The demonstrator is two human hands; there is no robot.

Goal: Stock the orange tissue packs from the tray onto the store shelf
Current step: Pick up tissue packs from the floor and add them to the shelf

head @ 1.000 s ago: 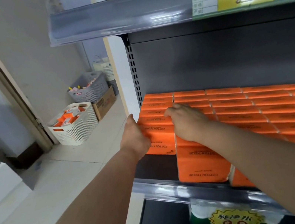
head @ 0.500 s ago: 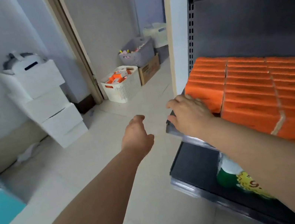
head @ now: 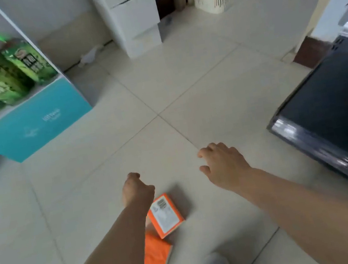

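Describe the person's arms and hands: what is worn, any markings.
Both arms are bare as far as the frame shows: no sleeve on the left arm or the right arm. The left hand and right hand wear no gloves. No watch, bracelet, ring or marking shows on either.

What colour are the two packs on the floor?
Orange. The upper pack shows a white printed label; the lower pack is plain orange. The head view shows them best.
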